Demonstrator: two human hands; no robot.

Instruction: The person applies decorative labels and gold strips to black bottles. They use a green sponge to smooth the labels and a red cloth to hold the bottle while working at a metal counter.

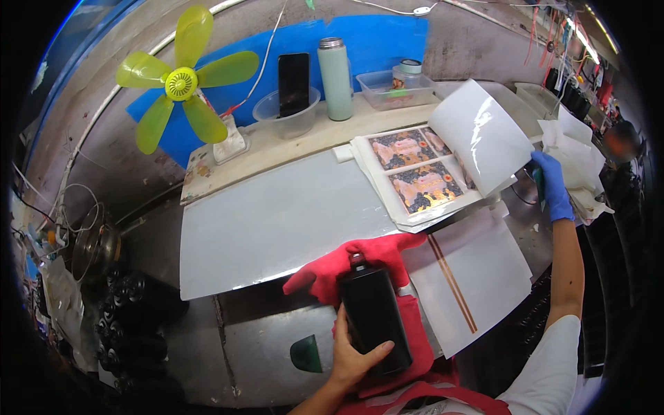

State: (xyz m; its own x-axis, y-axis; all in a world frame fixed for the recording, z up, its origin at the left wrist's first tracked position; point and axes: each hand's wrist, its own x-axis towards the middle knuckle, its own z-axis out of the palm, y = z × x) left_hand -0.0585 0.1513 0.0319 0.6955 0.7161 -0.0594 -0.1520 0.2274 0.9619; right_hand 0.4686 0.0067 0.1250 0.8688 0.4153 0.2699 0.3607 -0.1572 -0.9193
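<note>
My left hand (354, 360) is bare and wraps around a black bottle (377, 315) with a short neck, tilted over a red cloth (325, 273). My right hand (551, 183), in a blue glove, reaches to the right edge of a glossy white sheet (481, 142). Its fingers are closed at that edge, and the sheet curls up off a stack. A dark green piece shows beside these fingers, partly hidden. Printed decals (425, 183) with pink and dark patterns lie exposed on the stack. Below them rests a white sheet with brown stripes (460, 290).
A dark green rounded scraper (306, 354) lies on the metal table (263, 346), left of my left hand. Behind are a yellow-green fan (181, 84), a phone (294, 84) in a clear bowl, a pale green flask (336, 79) and a plastic tub (380, 97). Black bottles (135, 339) stand at left.
</note>
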